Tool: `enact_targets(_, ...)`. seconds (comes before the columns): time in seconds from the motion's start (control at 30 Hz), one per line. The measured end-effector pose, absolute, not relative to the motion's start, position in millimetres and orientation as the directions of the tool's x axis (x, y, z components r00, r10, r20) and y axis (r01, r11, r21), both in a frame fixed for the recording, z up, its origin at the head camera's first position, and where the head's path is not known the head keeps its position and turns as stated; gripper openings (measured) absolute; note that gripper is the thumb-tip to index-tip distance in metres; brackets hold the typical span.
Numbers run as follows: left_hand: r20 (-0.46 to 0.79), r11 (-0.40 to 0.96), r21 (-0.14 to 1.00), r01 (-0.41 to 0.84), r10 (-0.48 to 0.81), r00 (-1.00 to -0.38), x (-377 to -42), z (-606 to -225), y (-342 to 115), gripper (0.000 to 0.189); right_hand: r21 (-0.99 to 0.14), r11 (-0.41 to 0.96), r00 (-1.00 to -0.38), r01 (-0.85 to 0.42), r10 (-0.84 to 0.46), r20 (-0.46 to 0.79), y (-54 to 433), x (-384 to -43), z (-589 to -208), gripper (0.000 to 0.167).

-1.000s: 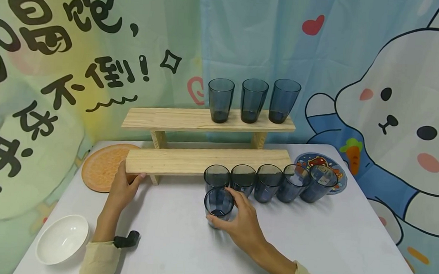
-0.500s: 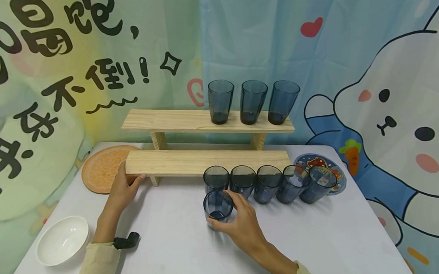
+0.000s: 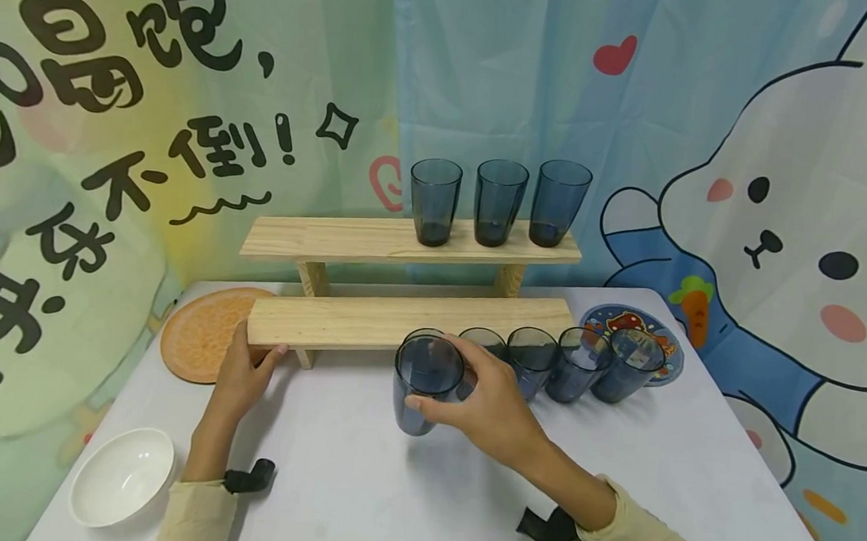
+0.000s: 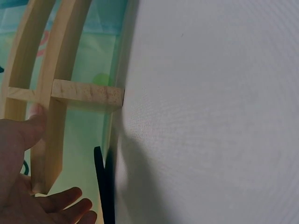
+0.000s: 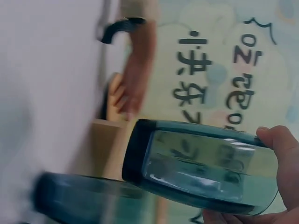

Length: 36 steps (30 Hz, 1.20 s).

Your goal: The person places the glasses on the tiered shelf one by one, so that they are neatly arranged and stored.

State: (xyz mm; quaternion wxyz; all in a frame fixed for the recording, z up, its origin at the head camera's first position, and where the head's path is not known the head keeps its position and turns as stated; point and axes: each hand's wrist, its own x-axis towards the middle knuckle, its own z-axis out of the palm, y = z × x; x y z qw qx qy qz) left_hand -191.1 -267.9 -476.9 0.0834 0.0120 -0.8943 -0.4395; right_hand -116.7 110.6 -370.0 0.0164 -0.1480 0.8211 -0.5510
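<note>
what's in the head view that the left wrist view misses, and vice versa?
Head only: the right hand gripping a glass, three glasses standing on the upper shelf, the row of glasses at right, the bowl and the blue plate.

Left wrist only: the underside of the lower shelf, and three fingertips of the left hand past its edge.

Both: left hand at the lower shelf, part of the upper shelf, white tabletop, printed backdrop.
</note>
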Motion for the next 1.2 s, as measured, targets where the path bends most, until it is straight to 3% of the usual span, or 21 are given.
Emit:
enact_targets(0.2,0.132,0.609,0.792,0.046,-0.097,-0.986,-192.3,-477.5,-268.3,0.079,-0.890,0.342,-0.936,-0.300,-0.287,0.205,101.3,-139.3,-328.6,0.085)
enact_targets(0.43,0.141,0.597,0.801,0.055,-0.097,-0.985,-191.1,-477.0,-266.3,0.079,-0.843,0.426,-0.936,-0.328,-0.265,0.231,81.1,-182.6,-300.4,0.086)
enact_targets(0.83,0.136,0.596,0.801,0.053,-0.095,-0.986,-190.5,-476.1,-265.0,0.078,-0.820,0.432,-0.927,-0.376,-0.166,0.338,33.9,-256.1,-278.4,0.081)
enact_targets(1.2,0.127,0.599,0.799,0.050,-0.088,-0.988,-191.4,-476.0,-268.0,0.080,-0.806,0.489,-0.939,-0.333,-0.100,0.328,7.6,-296.9,-276.3,0.076)
